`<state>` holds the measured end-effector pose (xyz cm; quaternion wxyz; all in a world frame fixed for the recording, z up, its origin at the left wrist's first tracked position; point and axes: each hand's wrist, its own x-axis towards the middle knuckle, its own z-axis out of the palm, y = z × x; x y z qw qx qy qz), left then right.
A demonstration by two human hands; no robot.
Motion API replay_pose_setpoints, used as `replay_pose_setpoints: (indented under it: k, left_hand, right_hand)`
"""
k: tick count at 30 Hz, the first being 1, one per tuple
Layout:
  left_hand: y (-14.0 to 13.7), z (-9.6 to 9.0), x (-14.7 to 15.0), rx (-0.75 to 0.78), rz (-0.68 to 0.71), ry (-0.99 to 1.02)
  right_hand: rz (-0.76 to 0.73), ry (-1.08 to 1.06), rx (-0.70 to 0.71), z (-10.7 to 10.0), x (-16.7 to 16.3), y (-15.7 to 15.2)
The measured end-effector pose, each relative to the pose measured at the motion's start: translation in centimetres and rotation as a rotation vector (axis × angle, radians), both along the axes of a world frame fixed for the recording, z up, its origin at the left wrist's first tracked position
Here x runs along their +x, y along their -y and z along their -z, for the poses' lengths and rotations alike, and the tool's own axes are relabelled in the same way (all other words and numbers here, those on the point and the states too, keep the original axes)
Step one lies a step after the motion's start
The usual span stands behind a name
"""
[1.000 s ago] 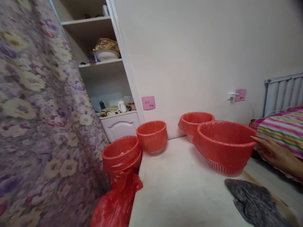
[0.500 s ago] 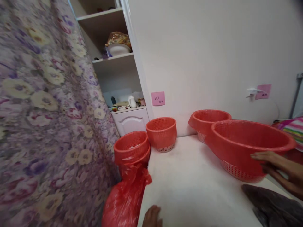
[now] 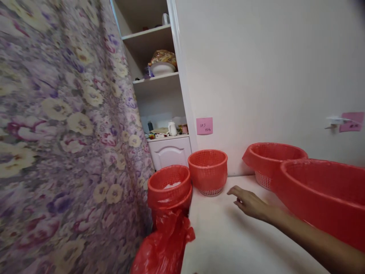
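My right hand (image 3: 251, 203) reaches in from the lower right over the white table (image 3: 228, 239), palm down, fingers apart, holding nothing. It is nearest to a small red mesh basket (image 3: 208, 171) standing at the table's back left, a short gap from the fingertips. A large red basket (image 3: 322, 194) sits just right of my forearm, with a medium red basket (image 3: 273, 158) behind it by the wall. My left hand is out of sight.
Stacked red baskets (image 3: 169, 186) stand just off the table's left edge above a red plastic bag (image 3: 165, 247). A floral curtain (image 3: 57, 133) fills the left. Behind are shelves (image 3: 155, 78) with a bowl, a white cabinet (image 3: 169, 152) and a pink note (image 3: 204, 126) on the wall.
My right hand left the large basket's side and moved left across the table toward the small basket. The view swung left; the grey cloth and my left hand dropped out of view.
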<state>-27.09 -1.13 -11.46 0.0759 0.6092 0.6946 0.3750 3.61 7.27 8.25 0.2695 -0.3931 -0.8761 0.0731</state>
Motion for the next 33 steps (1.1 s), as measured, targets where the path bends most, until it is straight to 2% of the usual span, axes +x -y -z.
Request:
replay_pose_setpoints:
  k: [3, 6, 10, 13, 17, 23, 25, 27, 30, 33]
  left_hand:
    - [-5.1, -2.6, -1.4, 0.072, 0.005, 0.127]
    - [-7.6, -3.7, -2.4, 0.108, 0.007, 0.247]
    - [-7.6, -3.1, -3.1, 0.147, 0.005, 0.367]
    - [-7.0, -2.9, -3.4, 0.193, 0.018, 0.538]
    - [-6.2, -4.0, -3.6, 0.188, 0.095, 0.767]
    - [-5.2, -5.7, -3.9, 0.147, 0.204, 0.894]
    - [-5.0, -5.7, -4.1, 0.157, 0.219, 0.868]
    - [-5.0, -5.9, -4.5, 0.131, 0.212, 0.747]
    - [-5.5, -6.5, -5.2, 0.060, 0.187, 0.544]
    - [-6.2, -7.6, -5.6, 0.025, 0.186, 0.464]
  right_hand:
    - [0.036, 0.004, 0.050, -0.1, -3.5, -4.4]
    - [0.115, -0.009, 0.086, -0.4, -6.1, -8.2]
    - [0.203, -0.025, 0.113, -1.2, -8.4, -11.4]
    - [0.256, -0.025, 0.116, -1.3, -9.3, -12.9]
    - [0.292, -0.014, 0.111, -0.5, -9.8, -14.0]
    - [0.387, -0.085, 0.125, 1.7, -9.0, -12.5]
    - [0.392, -0.139, 0.123, 2.6, -8.1, -11.7]
    - [0.376, -0.202, 0.122, 3.0, -6.9, -10.6]
    - [0.305, -0.278, 0.133, 2.4, -4.7, -7.6]
    - [0.217, -0.302, 0.154, 1.1, -1.6, -2.3]
